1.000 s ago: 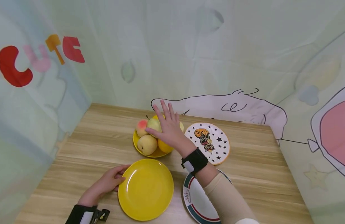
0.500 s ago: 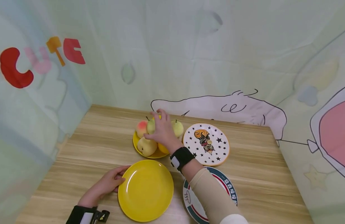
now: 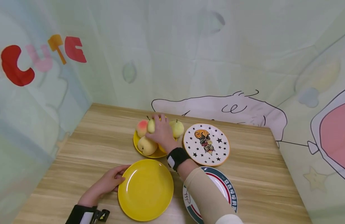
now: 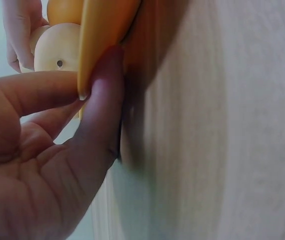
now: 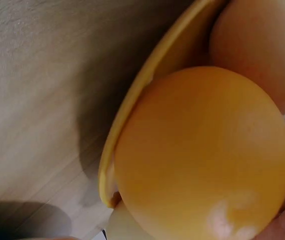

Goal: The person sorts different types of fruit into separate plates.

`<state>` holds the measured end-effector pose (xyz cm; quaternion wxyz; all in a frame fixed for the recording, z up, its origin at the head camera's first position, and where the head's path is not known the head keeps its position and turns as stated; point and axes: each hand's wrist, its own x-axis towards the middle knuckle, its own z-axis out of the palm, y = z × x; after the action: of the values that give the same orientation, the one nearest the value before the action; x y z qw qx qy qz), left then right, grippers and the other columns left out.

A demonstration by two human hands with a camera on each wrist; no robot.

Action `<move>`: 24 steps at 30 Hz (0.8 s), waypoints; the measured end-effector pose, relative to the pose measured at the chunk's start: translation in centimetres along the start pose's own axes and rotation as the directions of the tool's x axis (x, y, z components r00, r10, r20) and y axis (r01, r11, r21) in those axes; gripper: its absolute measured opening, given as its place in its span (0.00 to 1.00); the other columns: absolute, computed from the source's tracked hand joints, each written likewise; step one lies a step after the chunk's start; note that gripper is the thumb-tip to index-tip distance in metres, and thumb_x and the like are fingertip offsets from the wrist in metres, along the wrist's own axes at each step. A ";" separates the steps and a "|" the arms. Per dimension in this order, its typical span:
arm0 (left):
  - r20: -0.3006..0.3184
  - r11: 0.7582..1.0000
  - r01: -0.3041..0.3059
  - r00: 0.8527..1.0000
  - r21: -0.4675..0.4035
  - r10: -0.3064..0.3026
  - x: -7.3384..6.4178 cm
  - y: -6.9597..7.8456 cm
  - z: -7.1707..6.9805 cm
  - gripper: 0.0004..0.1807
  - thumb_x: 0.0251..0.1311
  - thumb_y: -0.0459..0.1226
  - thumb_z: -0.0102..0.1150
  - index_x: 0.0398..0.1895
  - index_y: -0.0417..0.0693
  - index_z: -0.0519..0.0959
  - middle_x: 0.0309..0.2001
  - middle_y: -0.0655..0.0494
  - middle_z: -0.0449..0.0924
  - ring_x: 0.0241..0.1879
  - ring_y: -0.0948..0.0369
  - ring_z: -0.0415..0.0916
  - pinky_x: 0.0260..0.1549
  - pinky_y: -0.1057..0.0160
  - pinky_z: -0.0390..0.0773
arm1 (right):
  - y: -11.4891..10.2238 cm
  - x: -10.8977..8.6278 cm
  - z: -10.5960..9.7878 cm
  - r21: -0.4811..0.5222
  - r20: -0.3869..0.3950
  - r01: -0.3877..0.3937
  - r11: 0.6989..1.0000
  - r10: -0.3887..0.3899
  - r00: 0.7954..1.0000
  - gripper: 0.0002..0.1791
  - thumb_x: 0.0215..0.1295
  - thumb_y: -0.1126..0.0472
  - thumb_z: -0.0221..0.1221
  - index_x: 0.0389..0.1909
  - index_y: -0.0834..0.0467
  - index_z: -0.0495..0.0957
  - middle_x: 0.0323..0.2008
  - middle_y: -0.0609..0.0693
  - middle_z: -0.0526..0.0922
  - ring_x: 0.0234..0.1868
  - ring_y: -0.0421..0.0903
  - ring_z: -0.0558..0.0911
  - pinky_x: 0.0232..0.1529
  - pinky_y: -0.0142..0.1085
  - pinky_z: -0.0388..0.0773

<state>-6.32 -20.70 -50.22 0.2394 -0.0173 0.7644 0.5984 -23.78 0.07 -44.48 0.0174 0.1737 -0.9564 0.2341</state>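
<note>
My left hand pinches the left rim of a yellow plate in the head view; the left wrist view shows thumb and fingers on opposite faces of its edge. Farther back, my right hand reaches over a smaller yellow plate piled with fruit. Its fingers curl round a light green pear on the pile, partly covering it. Around it lie a peach, a tan round pear and a green apple-like fruit. An orange fills much of the right wrist view.
A white plate with stars and a cat drawing lies right of the fruit. Nearer, a white plate with a dark green and red rim is partly under my right forearm. A printed curtain rises behind the wooden table.
My right hand came down from above the fruit with spread fingers, moved slightly left, and curled its fingers round the green pear. The left hand and its yellow plate stayed put.
</note>
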 end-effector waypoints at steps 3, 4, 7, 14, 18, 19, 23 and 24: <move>0.008 1.000 0.003 1.000 -0.008 -0.003 0.1 -0.1 0.1 0.27 0.65 0.29 0.49 0.68 0.37 0.61 0.48 0.42 0.74 0.36 0.57 0.76 0.27 0.56 0.82 | 0.0 0.0 0.3 -0.011 -0.009 -0.014 1.000 0.014 1.000 0.39 0.48 0.45 0.66 0.62 0.50 0.63 0.58 0.52 0.63 0.55 0.52 0.65 0.50 0.42 0.74; 0.007 1.000 0.005 1.000 -0.009 -0.005 0.1 -0.1 0.1 0.27 0.65 0.29 0.49 0.68 0.37 0.61 0.47 0.42 0.74 0.36 0.57 0.76 0.27 0.56 0.82 | 0.0 0.0 0.4 -0.014 -0.010 -0.021 1.000 0.021 1.000 0.39 0.48 0.45 0.66 0.62 0.50 0.63 0.58 0.52 0.63 0.55 0.52 0.65 0.49 0.42 0.74; 0.006 1.000 0.007 1.000 -0.004 -0.007 0.1 0.0 0.1 0.26 0.66 0.30 0.48 0.68 0.38 0.62 0.47 0.42 0.73 0.36 0.57 0.75 0.27 0.56 0.82 | 0.0 0.1 0.6 -0.021 -0.017 -0.029 0.999 0.029 0.999 0.39 0.49 0.45 0.66 0.62 0.50 0.63 0.58 0.52 0.63 0.55 0.52 0.65 0.51 0.43 0.74; -0.001 0.999 0.039 0.999 0.014 -0.039 0.0 -0.1 0.0 0.26 0.65 0.29 0.49 0.67 0.40 0.64 0.47 0.44 0.74 0.36 0.57 0.75 0.29 0.56 0.82 | -0.1 0.0 0.7 -0.003 -0.043 0.013 1.000 -0.013 0.999 0.39 0.48 0.47 0.68 0.61 0.50 0.64 0.59 0.52 0.63 0.57 0.52 0.64 0.56 0.41 0.71; 0.011 0.999 0.035 0.999 0.008 -0.035 0.0 -0.1 0.0 0.26 0.66 0.29 0.48 0.68 0.39 0.62 0.47 0.43 0.73 0.36 0.57 0.75 0.29 0.56 0.82 | -0.6 -0.4 -0.4 0.062 -0.094 0.050 0.997 -0.044 0.995 0.38 0.46 0.50 0.69 0.59 0.51 0.66 0.58 0.51 0.63 0.58 0.52 0.63 0.56 0.41 0.72; 0.013 1.000 0.029 1.000 0.006 -0.029 0.0 -0.1 0.0 0.27 0.66 0.29 0.48 0.68 0.39 0.62 0.47 0.43 0.73 0.36 0.57 0.75 0.28 0.56 0.82 | -0.8 -0.5 -0.7 0.078 -0.106 0.065 0.995 -0.057 0.993 0.38 0.45 0.51 0.69 0.59 0.51 0.66 0.58 0.51 0.63 0.58 0.53 0.63 0.55 0.41 0.73; 0.016 1.000 0.016 1.000 -0.005 -0.015 0.0 0.0 0.0 0.27 0.66 0.29 0.48 0.68 0.38 0.61 0.47 0.42 0.73 0.36 0.57 0.75 0.28 0.56 0.82 | -1.4 -1.1 -1.8 0.100 -0.124 0.115 0.988 -0.102 0.987 0.37 0.43 0.52 0.69 0.57 0.51 0.67 0.57 0.51 0.65 0.56 0.53 0.64 0.51 0.41 0.74; 0.016 1.000 0.015 1.000 -0.008 -0.015 0.0 0.0 0.0 0.27 0.66 0.29 0.48 0.68 0.37 0.60 0.47 0.42 0.73 0.36 0.57 0.75 0.28 0.56 0.82 | -1.5 -1.3 -1.9 0.097 -0.121 0.122 0.988 -0.110 0.987 0.37 0.43 0.52 0.69 0.57 0.50 0.67 0.57 0.51 0.65 0.55 0.53 0.64 0.50 0.41 0.74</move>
<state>-6.30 -20.66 -50.18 0.2497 -0.0193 0.7599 0.5998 -22.19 0.12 -42.28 0.0769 0.2162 -0.9286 0.2917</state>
